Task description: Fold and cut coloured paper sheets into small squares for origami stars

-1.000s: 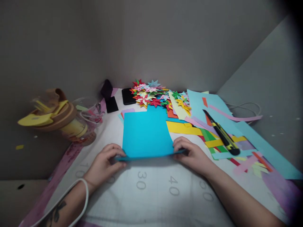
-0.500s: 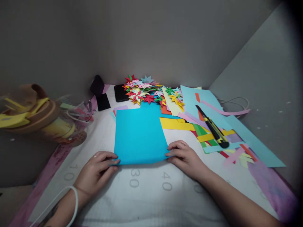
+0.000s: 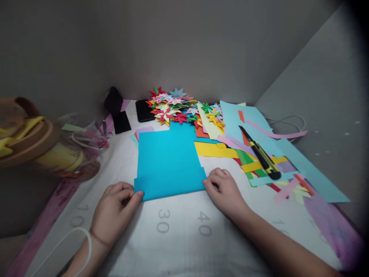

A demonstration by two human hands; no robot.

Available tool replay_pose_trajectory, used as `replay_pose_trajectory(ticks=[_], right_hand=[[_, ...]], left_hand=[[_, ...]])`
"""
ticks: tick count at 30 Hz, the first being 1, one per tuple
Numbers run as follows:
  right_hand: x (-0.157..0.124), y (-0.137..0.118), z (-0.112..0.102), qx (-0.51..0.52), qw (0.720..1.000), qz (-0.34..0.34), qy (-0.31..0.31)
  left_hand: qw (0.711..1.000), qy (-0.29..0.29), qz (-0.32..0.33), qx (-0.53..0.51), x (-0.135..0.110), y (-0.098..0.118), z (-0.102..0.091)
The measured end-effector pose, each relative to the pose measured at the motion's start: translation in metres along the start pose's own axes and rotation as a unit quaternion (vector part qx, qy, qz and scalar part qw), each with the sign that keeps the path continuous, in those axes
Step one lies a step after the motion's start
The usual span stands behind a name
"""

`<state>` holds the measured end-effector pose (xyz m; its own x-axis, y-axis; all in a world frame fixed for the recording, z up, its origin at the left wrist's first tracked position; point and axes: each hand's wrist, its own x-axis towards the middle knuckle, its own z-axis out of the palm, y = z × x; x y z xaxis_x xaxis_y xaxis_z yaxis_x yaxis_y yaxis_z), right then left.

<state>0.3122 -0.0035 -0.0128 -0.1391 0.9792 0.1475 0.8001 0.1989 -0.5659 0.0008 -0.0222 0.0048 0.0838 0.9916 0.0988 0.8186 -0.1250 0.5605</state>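
Note:
A sheet of blue paper point(image 3: 168, 154) lies in the middle of the white mat, with a band along its near edge folded up over it. My left hand point(image 3: 117, 206) pinches the near left corner, thumb on top of the folded band. At the near right corner, my right hand point(image 3: 224, 190) grips the paper between thumb and curled fingers. The band sits slightly askew, its ends sticking out past the sheet's sides. More blue paper shows just behind the sheet.
Folded paper stars point(image 3: 170, 105) are heaped at the back. A utility knife point(image 3: 261, 154) rests on coloured strips and light blue sheets point(image 3: 245, 111) at right. Left stand a tumbler point(image 3: 60, 150) and a clear cup point(image 3: 83, 130); a black phone point(image 3: 144, 110) lies behind.
The near edge of the blue paper has been turned up into a visible flat band. Both hands stay at its corners, the left thumb now on top of the band.

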Motion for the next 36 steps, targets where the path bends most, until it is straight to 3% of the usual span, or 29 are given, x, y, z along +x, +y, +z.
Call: replay_pose_trajectory(ticks=[15, 36], right_hand=[[0.003, -0.009, 0.0, -0.053, 0.998, 0.04, 0.01], [0.003, -0.009, 0.004, -0.092, 0.995, 0.03, 0.014]], left_hand=[[0.999, -0.014, 0.004, 0.028, 0.004, -0.005, 0.001], [0.999, -0.005, -0.014, 0.051, 0.004, -0.005, 0.001]])
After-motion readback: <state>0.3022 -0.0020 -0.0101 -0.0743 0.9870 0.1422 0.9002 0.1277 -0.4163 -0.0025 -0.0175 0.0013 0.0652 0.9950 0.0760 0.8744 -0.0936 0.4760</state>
